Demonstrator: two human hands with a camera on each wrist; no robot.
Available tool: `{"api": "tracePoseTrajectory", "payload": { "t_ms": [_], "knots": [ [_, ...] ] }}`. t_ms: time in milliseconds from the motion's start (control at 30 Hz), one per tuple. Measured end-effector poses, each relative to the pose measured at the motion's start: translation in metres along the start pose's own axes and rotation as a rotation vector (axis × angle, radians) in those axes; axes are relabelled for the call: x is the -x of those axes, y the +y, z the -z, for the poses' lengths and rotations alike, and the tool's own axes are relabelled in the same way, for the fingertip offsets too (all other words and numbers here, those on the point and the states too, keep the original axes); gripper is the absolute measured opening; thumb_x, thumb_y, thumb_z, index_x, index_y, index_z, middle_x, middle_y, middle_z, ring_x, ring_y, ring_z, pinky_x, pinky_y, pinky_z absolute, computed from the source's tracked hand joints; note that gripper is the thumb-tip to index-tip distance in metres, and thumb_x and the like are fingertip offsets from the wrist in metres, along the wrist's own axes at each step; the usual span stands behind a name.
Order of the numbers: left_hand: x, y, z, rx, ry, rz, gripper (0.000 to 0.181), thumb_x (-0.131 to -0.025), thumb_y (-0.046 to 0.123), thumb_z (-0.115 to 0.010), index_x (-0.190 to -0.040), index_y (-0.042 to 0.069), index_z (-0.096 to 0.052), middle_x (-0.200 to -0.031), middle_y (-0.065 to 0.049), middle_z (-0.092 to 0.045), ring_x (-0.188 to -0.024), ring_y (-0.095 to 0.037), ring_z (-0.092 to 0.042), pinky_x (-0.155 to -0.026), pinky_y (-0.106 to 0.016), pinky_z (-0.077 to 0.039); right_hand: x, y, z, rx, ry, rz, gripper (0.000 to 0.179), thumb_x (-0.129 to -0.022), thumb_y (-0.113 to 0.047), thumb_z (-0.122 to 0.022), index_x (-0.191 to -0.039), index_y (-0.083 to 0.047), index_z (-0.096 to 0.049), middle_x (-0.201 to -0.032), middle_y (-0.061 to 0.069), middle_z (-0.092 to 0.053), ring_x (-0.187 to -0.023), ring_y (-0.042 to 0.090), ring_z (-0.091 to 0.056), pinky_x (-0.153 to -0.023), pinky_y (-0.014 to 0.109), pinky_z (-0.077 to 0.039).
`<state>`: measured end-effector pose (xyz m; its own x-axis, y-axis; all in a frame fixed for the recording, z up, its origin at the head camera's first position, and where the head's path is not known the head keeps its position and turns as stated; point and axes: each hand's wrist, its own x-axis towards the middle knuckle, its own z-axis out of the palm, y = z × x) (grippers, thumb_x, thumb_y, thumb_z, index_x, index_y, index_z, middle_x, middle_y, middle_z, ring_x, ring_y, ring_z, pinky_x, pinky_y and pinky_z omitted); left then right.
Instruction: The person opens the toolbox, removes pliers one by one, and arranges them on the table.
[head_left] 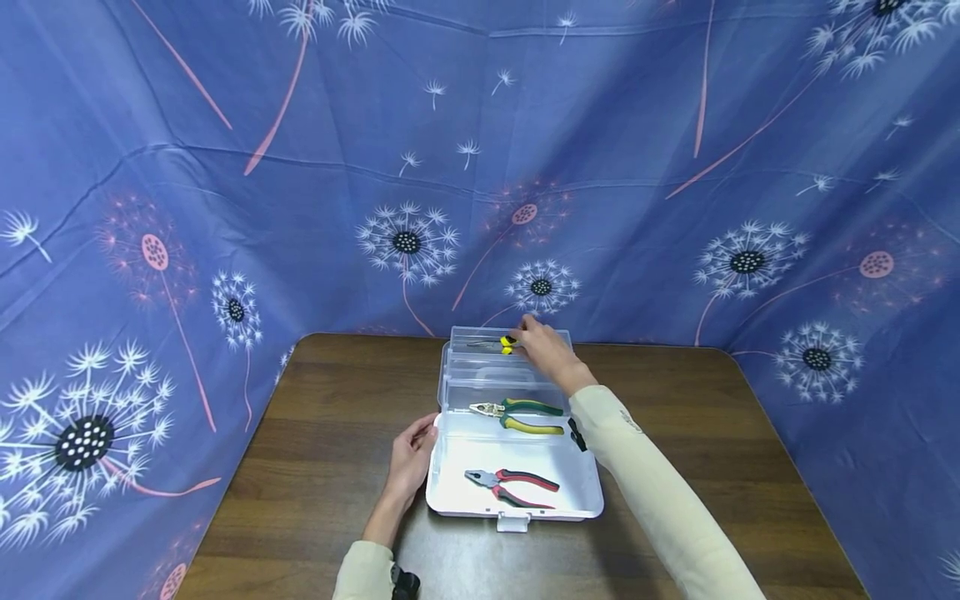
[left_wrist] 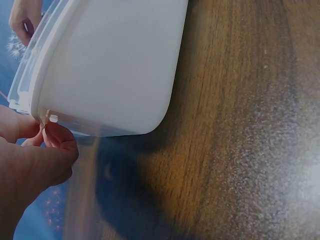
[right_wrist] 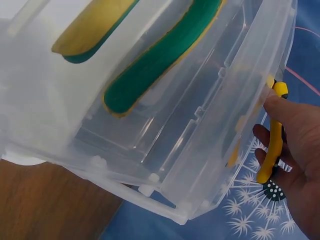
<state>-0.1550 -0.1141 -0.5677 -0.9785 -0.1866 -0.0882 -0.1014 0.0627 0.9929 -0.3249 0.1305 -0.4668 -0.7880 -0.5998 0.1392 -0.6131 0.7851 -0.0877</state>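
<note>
A white plastic toolbox (head_left: 517, 454) stands opened out on the table, with clear trays (head_left: 495, 371) raised at its back. My left hand (head_left: 408, 460) pinches the box's left rim between thumb and fingers, close up in the left wrist view. At the rearmost tray my right hand (head_left: 547, 352) grips yellow-and-black-handled pliers (right_wrist: 274, 145), whose thin jaws point left over the tray. Green-and-yellow-handled pliers (head_left: 531, 425) lie in the middle tray. On the white floor of the box are red-and-black-handled pliers (head_left: 528, 477), jaws also to the left.
The brown wooden table (head_left: 337, 417) carries the box near its middle. A white latch (head_left: 513, 523) hangs at the box's front edge. Behind and at both sides hangs a blue cloth (head_left: 637, 275) printed with dandelions.
</note>
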Motion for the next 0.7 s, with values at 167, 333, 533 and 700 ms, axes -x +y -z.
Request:
{"api": "tracePoseTrajectory", "payload": {
  "t_ms": [167,333,533,700],
  "knots": [
    [-0.006,-0.015,0.0,0.005,0.004,0.003,0.035,-0.106,0.009,-0.055,-0.137,-0.005,-0.06,-0.129,-0.021,-0.065,-0.113,-0.028,-0.062,-0.086,-0.021,-0.049,0.0,-0.003,0.002,0.045,-0.005,-0.007,0.033,-0.097,-0.015,-0.073,-0.125,0.001,-0.07,-0.109,0.017,-0.07,-0.087,0.028,-0.07,-0.081,0.039,-0.059],
    [-0.007,-0.015,0.001,0.006,0.007,-0.001,0.034,-0.106,0.009,-0.056,-0.137,-0.003,-0.061,-0.128,-0.02,-0.065,-0.112,-0.026,-0.062,-0.087,-0.021,-0.049,0.0,-0.006,0.002,0.07,0.016,0.011,0.027,-0.097,-0.013,-0.072,-0.118,0.004,-0.066,-0.096,0.018,-0.073,-0.08,0.031,-0.072,-0.071,0.04,-0.06],
    [-0.006,-0.016,0.001,0.034,-0.006,-0.019,0.034,-0.106,0.006,-0.055,-0.136,-0.007,-0.06,-0.128,-0.022,-0.064,-0.111,-0.025,-0.062,-0.087,-0.019,-0.048,0.01,-0.002,-0.002,-0.094,0.035,0.01,0.017,-0.1,-0.003,-0.065,-0.114,0.0,-0.056,-0.087,0.013,-0.068,-0.072,0.025,-0.067,-0.064,0.036,-0.055],
    [-0.006,-0.014,0.001,0.022,0.0,-0.02,0.034,-0.106,0.005,-0.055,-0.137,-0.008,-0.059,-0.127,-0.023,-0.064,-0.111,-0.025,-0.061,-0.085,-0.017,-0.047,0.018,0.006,0.001,-0.279,0.111,-0.028,0.014,-0.101,0.0,-0.062,-0.112,-0.003,-0.055,-0.088,0.011,-0.067,-0.07,0.02,-0.061,-0.063,0.037,-0.05]
  ]
}}
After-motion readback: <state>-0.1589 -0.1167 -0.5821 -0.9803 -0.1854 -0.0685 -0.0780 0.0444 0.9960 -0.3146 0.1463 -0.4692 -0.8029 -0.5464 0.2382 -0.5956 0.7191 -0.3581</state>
